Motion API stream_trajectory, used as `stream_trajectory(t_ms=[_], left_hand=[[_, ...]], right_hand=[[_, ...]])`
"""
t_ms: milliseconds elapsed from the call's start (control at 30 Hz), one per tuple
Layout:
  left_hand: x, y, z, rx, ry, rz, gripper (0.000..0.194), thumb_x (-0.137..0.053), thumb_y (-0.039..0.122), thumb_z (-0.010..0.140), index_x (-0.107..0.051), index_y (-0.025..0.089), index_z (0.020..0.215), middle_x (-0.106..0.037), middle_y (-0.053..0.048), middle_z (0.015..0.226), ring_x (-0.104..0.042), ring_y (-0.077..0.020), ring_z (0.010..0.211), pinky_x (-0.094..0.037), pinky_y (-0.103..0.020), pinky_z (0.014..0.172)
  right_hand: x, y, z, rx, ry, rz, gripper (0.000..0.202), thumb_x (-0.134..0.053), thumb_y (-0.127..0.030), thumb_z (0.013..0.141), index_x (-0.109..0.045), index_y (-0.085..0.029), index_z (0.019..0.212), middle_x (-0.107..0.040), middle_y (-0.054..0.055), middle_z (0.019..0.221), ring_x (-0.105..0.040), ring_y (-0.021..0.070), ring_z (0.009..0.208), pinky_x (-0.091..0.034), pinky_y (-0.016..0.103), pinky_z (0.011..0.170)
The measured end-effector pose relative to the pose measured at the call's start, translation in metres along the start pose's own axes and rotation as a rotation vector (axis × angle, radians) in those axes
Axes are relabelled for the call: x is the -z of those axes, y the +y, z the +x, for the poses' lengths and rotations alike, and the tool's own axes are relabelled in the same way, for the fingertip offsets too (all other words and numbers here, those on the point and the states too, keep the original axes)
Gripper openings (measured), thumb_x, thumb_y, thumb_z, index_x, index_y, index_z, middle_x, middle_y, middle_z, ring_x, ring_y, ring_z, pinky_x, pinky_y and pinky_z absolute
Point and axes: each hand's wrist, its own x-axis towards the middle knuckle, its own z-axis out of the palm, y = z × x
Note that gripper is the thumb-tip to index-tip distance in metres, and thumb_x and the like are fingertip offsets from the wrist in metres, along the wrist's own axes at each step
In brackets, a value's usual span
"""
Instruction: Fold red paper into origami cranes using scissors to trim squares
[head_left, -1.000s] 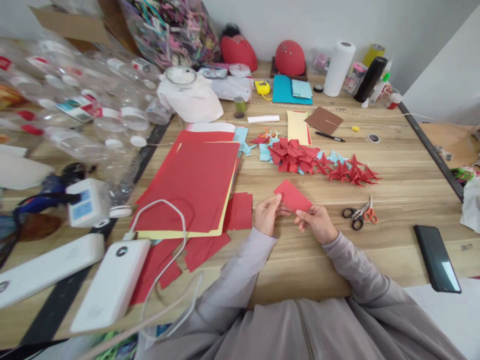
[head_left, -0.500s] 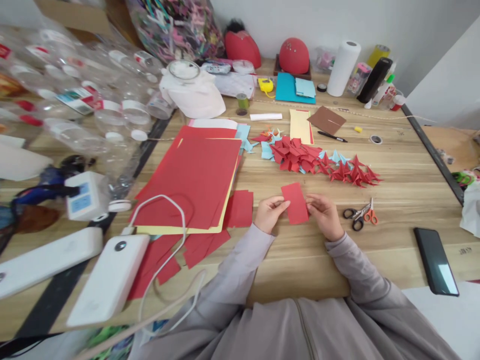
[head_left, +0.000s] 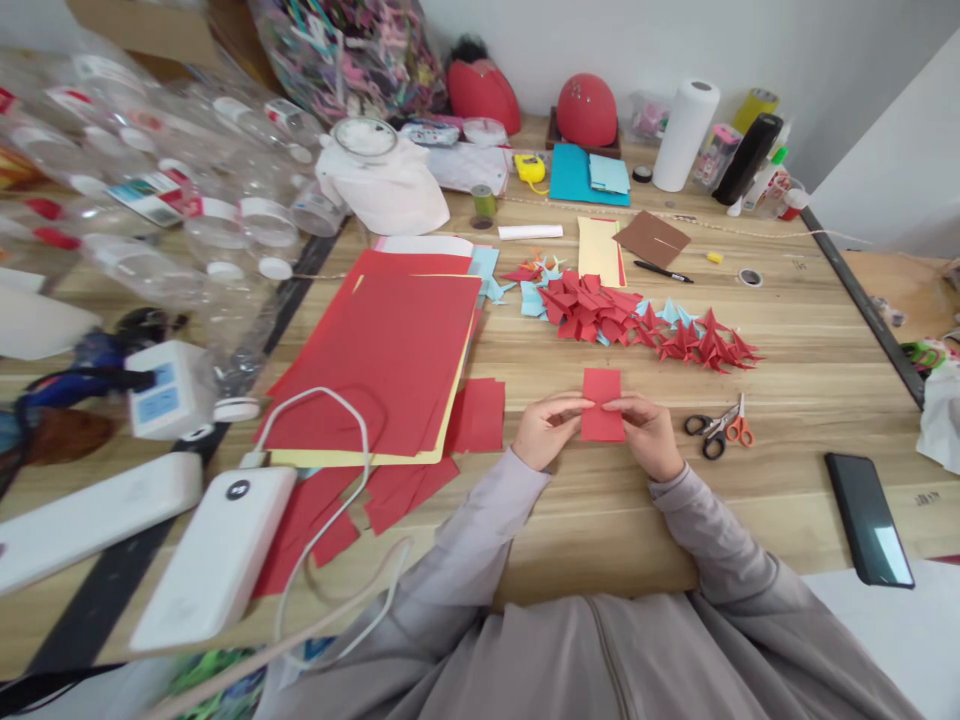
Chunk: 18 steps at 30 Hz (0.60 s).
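Observation:
A small red paper rectangle is held upright between my two hands above the wooden table. My left hand pinches its left edge, and my right hand has the right edge, with fingers lying across its middle. Beyond the hands lie several folded red paper pieces in a heap and red pointed paper shapes, with light blue ones among them. To the left is a stack of large red sheets, with smaller cut red pieces beside it.
Two pairs of scissors lie right of my hands, and a black phone farther right. White power banks and a white cable are at the left. Plastic bottles crowd the far left. A black pen and brown paper lie beyond.
The red paper has turned from slightly tilted to straight and shifted a little right. My right fingers have moved onto its face, and my left hand has followed slightly to the right.

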Motion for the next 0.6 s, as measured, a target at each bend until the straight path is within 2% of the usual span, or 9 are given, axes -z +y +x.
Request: stream_trajectory(t_ms=[133,200,267,400,500,600], left_hand=[[0.0,0.003,0.0,-0.04,0.042,0.055,0.009,-0.071,0.023,0.062,-0.074,0.023,0.071,-0.072,-0.007,0.088,-0.066,-0.0189,0.084,-0.052,-0.033,0.08],[-0.001,0.007,-0.001,-0.035,0.045,0.058,0.006,-0.074,0.026,0.061,-0.074,0.022,0.067,-0.072,-0.007,0.085,-0.066,-0.0192,0.08,-0.052,-0.033,0.078],[-0.003,0.011,-0.002,-0.028,0.046,0.071,0.006,-0.074,0.028,0.063,-0.073,0.022,0.063,-0.073,-0.007,0.083,-0.066,-0.0195,0.079,-0.052,-0.033,0.077],[-0.007,0.014,-0.005,-0.023,0.043,0.108,0.011,-0.071,0.031,0.067,-0.072,0.021,0.062,-0.073,-0.007,0.081,-0.066,-0.019,0.076,-0.051,-0.031,0.074],[-0.008,0.013,-0.005,-0.025,0.066,0.133,0.015,-0.07,0.031,0.067,-0.068,0.019,0.058,-0.071,-0.006,0.075,-0.064,-0.0173,0.07,-0.05,-0.028,0.068],[-0.008,0.013,-0.006,-0.054,0.034,0.176,0.019,-0.069,0.029,0.067,-0.063,0.019,0.052,-0.068,-0.005,0.068,-0.061,-0.016,0.064,-0.047,-0.027,0.063]], right_hand=[[-0.002,-0.004,-0.001,0.0,-0.056,-0.021,0.021,-0.078,-0.03,0.061,-0.072,-0.026,0.081,-0.065,0.005,0.096,-0.061,0.0198,0.089,-0.05,0.035,0.084],[-0.003,-0.005,-0.001,0.003,-0.062,-0.043,0.019,-0.078,-0.033,0.061,-0.071,-0.024,0.077,-0.066,0.005,0.095,-0.061,0.0205,0.09,-0.048,0.037,0.086],[-0.004,-0.006,-0.001,0.011,-0.033,-0.064,0.015,-0.075,-0.036,0.066,-0.068,-0.022,0.067,-0.067,0.005,0.091,-0.061,0.0207,0.089,-0.047,0.037,0.087],[-0.006,-0.006,-0.002,0.004,0.031,-0.037,0.027,-0.07,-0.039,0.071,-0.059,-0.021,0.056,-0.066,0.003,0.08,-0.06,0.0185,0.082,-0.047,0.034,0.081],[-0.007,-0.005,-0.003,-0.058,0.063,0.027,0.023,-0.073,-0.038,0.067,-0.058,-0.021,0.065,-0.064,0.001,0.076,-0.059,0.0155,0.073,-0.048,0.03,0.072],[-0.006,-0.003,-0.002,-0.073,0.101,0.064,0.032,-0.076,-0.036,0.064,-0.058,-0.023,0.087,-0.064,0.0,0.082,-0.06,0.0146,0.076,-0.049,0.027,0.07]])
